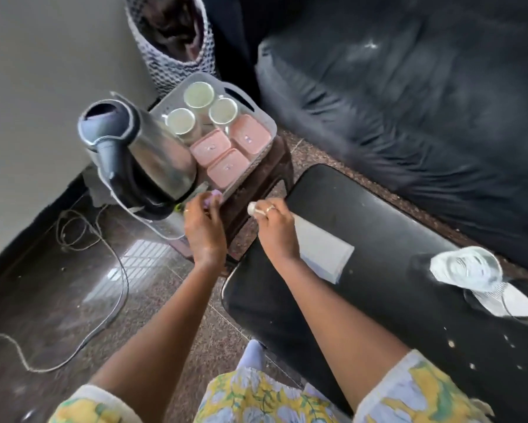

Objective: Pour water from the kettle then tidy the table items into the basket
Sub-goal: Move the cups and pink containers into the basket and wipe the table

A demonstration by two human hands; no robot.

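Observation:
A steel kettle (153, 154) with a dark handle and open lid stands at the near left end of the grey plastic basket (258, 112), which rests on a brown stool (265, 178). The basket also holds three lidded glass jars (199, 94) and three pink boxes (210, 146). My left hand (203, 227) pinches a small lilac object (212, 196) at the basket's near edge, beside the kettle. My right hand (276, 225) grips a white tube (320, 247) by its cap end, over the corner of the black table (378, 239). A glass of water (467, 268) stands on the table's right side.
A dark sofa (409, 87) lies beyond the table. A woven basket (171, 38) stands against the wall behind the stool. A power cord (110, 261) trails across the glossy floor at left. A white paper (512, 300) lies under the glass.

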